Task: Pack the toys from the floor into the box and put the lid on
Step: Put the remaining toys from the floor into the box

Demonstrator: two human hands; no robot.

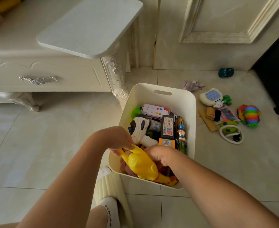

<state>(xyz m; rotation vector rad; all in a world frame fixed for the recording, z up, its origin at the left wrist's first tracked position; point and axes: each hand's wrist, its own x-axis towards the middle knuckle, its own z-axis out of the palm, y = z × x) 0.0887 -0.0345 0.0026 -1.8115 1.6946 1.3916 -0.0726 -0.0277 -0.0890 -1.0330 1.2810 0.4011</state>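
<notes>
The box [158, 99] stands mid-floor, well filled. Loose toys [249, 116] lie at its three o'clock, nearer the right hand. The yellow chicken [142, 165] lies in the near end, long axis running eleven to five. Left hand [119, 139] pinches its legs; right hand [160, 153] presses beside it, grip hidden.

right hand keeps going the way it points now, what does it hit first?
The right hand reaches leftward into the box, so it would likely meet the yellow rubber chicken first, and already looks to be against it. The contact itself is hidden, so depth is uncertain.
</notes>
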